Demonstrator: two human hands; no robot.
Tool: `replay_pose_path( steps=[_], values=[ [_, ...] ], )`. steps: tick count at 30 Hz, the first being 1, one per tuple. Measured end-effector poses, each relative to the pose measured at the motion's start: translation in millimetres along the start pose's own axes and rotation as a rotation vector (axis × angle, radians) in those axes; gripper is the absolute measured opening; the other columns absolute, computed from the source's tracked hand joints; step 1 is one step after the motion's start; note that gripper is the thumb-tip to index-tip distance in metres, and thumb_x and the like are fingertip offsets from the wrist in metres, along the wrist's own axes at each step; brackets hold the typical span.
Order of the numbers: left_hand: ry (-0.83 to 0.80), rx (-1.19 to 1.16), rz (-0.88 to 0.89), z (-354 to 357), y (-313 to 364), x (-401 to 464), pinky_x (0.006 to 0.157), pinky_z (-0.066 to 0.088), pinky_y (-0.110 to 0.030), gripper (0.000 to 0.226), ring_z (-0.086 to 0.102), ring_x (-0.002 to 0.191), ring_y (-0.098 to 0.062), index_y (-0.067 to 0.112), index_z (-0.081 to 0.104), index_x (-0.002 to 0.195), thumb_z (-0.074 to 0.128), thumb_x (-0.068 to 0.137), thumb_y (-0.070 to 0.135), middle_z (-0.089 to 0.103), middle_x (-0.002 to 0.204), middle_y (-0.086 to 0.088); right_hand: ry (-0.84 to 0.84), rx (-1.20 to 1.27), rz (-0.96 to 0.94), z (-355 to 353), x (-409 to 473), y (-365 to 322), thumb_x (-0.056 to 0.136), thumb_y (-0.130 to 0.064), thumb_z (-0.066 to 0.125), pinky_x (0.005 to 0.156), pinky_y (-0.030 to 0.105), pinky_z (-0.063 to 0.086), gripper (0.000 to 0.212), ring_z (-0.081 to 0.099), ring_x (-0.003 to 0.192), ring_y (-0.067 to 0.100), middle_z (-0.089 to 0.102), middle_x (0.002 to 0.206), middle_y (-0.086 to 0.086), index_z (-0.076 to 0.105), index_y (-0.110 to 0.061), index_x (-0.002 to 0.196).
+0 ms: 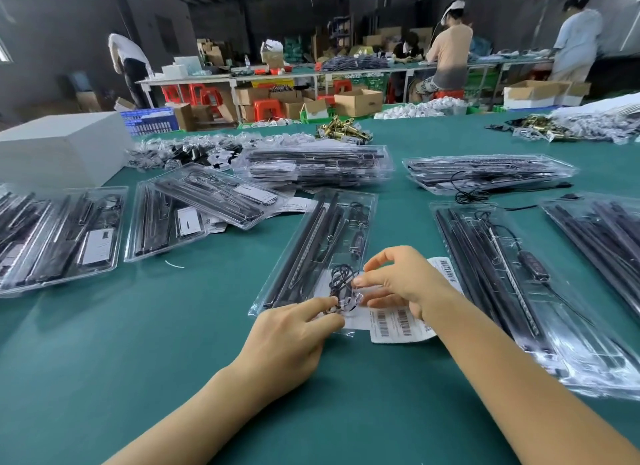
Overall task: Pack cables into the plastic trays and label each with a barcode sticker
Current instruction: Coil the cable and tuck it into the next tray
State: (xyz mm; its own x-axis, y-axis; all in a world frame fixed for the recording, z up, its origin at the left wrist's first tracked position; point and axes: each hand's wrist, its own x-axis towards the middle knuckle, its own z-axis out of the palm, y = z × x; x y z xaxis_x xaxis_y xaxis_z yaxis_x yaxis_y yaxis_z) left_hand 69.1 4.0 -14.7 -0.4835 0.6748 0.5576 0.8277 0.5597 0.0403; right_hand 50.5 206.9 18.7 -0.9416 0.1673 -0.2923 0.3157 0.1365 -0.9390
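Note:
A clear plastic tray (322,236) with black bars lies on the green table in front of me. A thin black cable (341,279) is bunched in the tray's near end. My left hand (294,333) rests at the tray's near edge and pinches the cable with thumb and forefinger. My right hand (401,279) hovers over the same spot, fingers curled, its fingertips on the cable bundle. A white sheet of barcode stickers (398,324) lies under my right hand, partly hidden by it.
Filled trays lie at the left (62,239), a stack at the back (318,165), more at the right (512,274). A white box (59,146) stands at the far left. Brass parts (343,130) and bagged pieces lie beyond. People work at benches behind.

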Motion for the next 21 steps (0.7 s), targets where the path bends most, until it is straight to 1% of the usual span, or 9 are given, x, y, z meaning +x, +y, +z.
replay_pose_path(
  steps=[3, 5, 8, 10, 11, 13, 17, 19, 21],
  values=[
    [-0.022, -0.008, 0.002, 0.2, 3.0, 1.0, 0.041, 0.047, -0.025, 0.030, 0.064, 0.059, -0.024, 0.018, 0.071, 0.081, 0.062, 0.065, -0.005, 0.072, 0.104, 0.002, 0.133, -0.121, -0.041, 6.2, 1.3, 3.4, 0.075, -0.004, 0.079, 0.059, 0.034, 0.060, 0.020, 0.069, 0.057, 0.021, 0.072, 0.075, 0.013, 0.063, -0.008, 0.087],
    [-0.020, -0.020, 0.002, 0.7, 3.0, 1.0, 0.042, 0.046, -0.024, 0.030, 0.064, 0.059, -0.024, 0.018, 0.071, 0.080, 0.067, 0.063, -0.007, 0.072, 0.104, 0.002, 0.211, -0.244, -0.093, 9.7, 1.2, 5.3, 0.076, -0.014, 0.080, 0.061, 0.035, 0.060, 0.021, 0.070, 0.059, 0.019, 0.072, 0.072, 0.007, 0.061, -0.013, 0.086],
    [-0.011, -0.043, -0.008, 1.3, 1.3, 1.0, 0.044, 0.048, -0.025, 0.028, 0.064, 0.060, -0.024, 0.018, 0.071, 0.081, 0.063, 0.069, -0.006, 0.072, 0.104, 0.003, 0.346, -0.628, -0.287, 15.2, -2.3, 6.1, 0.079, -0.031, 0.075, 0.067, 0.032, 0.054, 0.016, 0.067, 0.071, 0.020, 0.069, 0.070, -0.002, 0.063, -0.019, 0.078],
    [-0.018, -0.051, -0.015, 2.3, 0.9, 0.6, 0.044, 0.049, -0.025, 0.031, 0.065, 0.060, -0.023, 0.020, 0.072, 0.082, 0.063, 0.067, -0.005, 0.072, 0.104, 0.003, 0.437, -0.843, -0.407, 17.3, -6.4, 5.2, 0.084, -0.031, 0.068, 0.063, 0.028, 0.047, 0.013, 0.064, 0.075, 0.022, 0.068, 0.071, -0.004, 0.068, -0.020, 0.077],
    [-0.026, -0.055, -0.016, 2.8, 0.8, 0.3, 0.044, 0.049, -0.025, 0.032, 0.065, 0.061, -0.023, 0.020, 0.073, 0.082, 0.066, 0.065, -0.006, 0.072, 0.104, 0.003, 0.464, -0.892, -0.436, 16.6, -7.2, 4.7, 0.087, -0.030, 0.065, 0.061, 0.027, 0.046, 0.013, 0.063, 0.075, 0.022, 0.069, 0.073, -0.004, 0.069, -0.020, 0.078],
    [-0.041, -0.067, -0.016, 2.9, 0.3, 0.2, 0.044, 0.049, -0.025, 0.035, 0.066, 0.061, -0.024, 0.020, 0.073, 0.082, 0.070, 0.061, -0.007, 0.072, 0.104, 0.002, 0.469, -0.901, -0.445, 13.2, -7.1, 2.3, 0.088, -0.031, 0.064, 0.061, 0.027, 0.046, 0.014, 0.063, 0.076, 0.022, 0.070, 0.075, -0.004, 0.070, -0.021, 0.080],
    [-0.047, -0.072, -0.010, 2.3, -1.6, 0.4, 0.043, 0.049, -0.027, 0.037, 0.065, 0.060, -0.025, 0.019, 0.073, 0.083, 0.068, 0.060, -0.010, 0.072, 0.102, 0.001, 0.442, -0.782, -0.392, 6.3, 4.8, -9.9, 0.085, -0.030, 0.067, 0.063, 0.025, 0.041, 0.010, 0.064, 0.079, 0.022, 0.067, 0.072, -0.004, 0.070, -0.022, 0.082],
    [-0.044, -0.073, -0.002, 2.5, -2.3, 0.3, 0.045, 0.050, -0.027, 0.034, 0.065, 0.061, -0.025, 0.018, 0.073, 0.083, 0.061, 0.065, -0.008, 0.072, 0.103, 0.000, 0.415, -0.809, -0.364, 5.0, 24.7, -21.8, 0.084, -0.029, 0.067, 0.066, 0.027, 0.043, 0.014, 0.064, 0.086, 0.026, 0.069, 0.081, 0.002, 0.070, -0.017, 0.090],
    [-0.048, -0.072, 0.007, 3.0, -3.2, 1.1, 0.046, 0.050, -0.026, 0.034, 0.065, 0.062, -0.024, 0.018, 0.073, 0.083, 0.048, 0.074, -0.003, 0.072, 0.104, -0.001, 0.369, -0.859, -0.350, 7.4, 52.6, -38.6, 0.085, -0.024, 0.063, 0.072, 0.037, 0.051, 0.025, 0.064, 0.093, 0.033, 0.071, 0.094, 0.014, 0.068, -0.004, 0.100]
  ],
)
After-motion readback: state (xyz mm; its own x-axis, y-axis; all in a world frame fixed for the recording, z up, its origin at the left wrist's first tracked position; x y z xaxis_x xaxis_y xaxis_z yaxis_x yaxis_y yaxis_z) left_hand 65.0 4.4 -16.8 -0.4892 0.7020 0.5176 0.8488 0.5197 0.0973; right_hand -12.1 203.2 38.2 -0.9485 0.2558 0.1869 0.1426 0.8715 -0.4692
